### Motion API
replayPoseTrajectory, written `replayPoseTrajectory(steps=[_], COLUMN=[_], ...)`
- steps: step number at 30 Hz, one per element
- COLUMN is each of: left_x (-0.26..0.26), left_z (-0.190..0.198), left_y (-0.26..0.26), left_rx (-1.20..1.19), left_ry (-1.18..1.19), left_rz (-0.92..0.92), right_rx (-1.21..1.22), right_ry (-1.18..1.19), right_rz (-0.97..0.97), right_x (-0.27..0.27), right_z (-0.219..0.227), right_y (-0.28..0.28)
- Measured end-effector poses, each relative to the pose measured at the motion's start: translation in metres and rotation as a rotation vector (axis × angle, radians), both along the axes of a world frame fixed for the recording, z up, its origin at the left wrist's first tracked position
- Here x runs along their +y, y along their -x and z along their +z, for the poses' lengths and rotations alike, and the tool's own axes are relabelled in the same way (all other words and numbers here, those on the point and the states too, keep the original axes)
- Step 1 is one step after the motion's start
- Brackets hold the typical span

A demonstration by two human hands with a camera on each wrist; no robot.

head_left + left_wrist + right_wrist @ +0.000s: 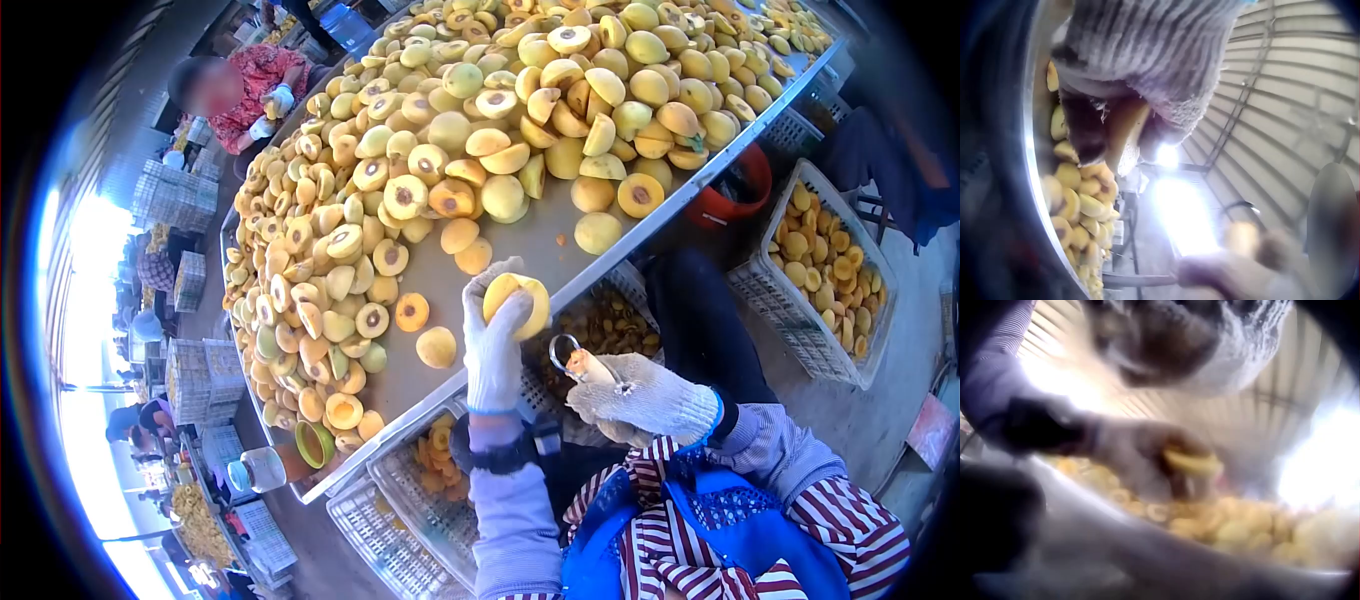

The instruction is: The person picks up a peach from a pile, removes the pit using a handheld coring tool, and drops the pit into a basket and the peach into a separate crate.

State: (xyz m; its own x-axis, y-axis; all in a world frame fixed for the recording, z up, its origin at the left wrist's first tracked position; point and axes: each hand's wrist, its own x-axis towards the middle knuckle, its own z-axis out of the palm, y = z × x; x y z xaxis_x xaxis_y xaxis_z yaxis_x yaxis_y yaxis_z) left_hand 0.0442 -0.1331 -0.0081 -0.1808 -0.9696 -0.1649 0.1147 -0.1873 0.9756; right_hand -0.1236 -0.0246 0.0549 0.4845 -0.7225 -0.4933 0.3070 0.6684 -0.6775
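Observation:
My left hand (494, 350), in a white knitted glove, grips a yellow peach half (530, 305) over the near edge of the metal table (400, 395). In the left wrist view the peach half (1127, 134) shows between thumb and fingers. To its right, my gloved right hand (650, 398) holds a pitting tool (592, 368) by its pale handle. The tool's curved metal loop points towards the left hand, apart from the peach. A large heap of halved peaches (450, 130), many with brown pit centres, covers much of the table. The right wrist view is blurred.
Below the table edge stand a crate (430, 500) with peach pieces and another bin (605, 320) of dark bits. A full crate (800, 350) and a red bucket (735, 190) lie right. A jar (262, 470) stands at the left corner; another person (240, 100) works across the table.

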Motion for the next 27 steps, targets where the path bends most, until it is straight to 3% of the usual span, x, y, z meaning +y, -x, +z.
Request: replayPoseTrajectory(steps=[5,9,12,14,17,19,21,22,25,27], left_x=[0.048,0.071,0.087,0.092,0.095,0.098,0.101,0.104,0.117,0.121], left_z=[0.042,0.057,0.064,0.072,0.085,0.084,0.087,0.093,0.127,0.117], left_y=[0.012,0.017,0.031,0.031,0.029,0.032,0.032,0.034,0.035,0.03], left_rx=[0.167,0.089,0.264,0.339,0.179,0.027,-0.083,-0.091,-0.205,-0.387], left_ry=[0.059,0.124,0.098,0.067,0.112,0.302,0.426,0.364,0.197,0.434], left_rz=[0.04,0.061,0.157,0.165,0.133,0.197,0.209,0.185,0.141,0.116], right_rx=[0.224,0.396,0.398,0.288,0.213,0.158,-0.154,-0.312,0.016,-0.027], right_ry=[0.008,0.159,0.251,0.137,0.133,0.067,-0.085,-0.164,0.041,-0.1], right_rz=[-0.014,-0.007,-0.037,0.06,0.162,0.256,0.24,0.239,0.29,0.303], right_x=[-0.003,0.003,0.014,0.016,0.022,0.022,0.027,0.031,0.04,0.044], right_z=[0.011,0.012,0.008,0.021,0.024,0.031,0.019,0.015,0.032,0.042], right_y=[-0.004,-0.005,-0.006,-0.002,0.003,0.009,0.013,0.015,0.017,0.02])
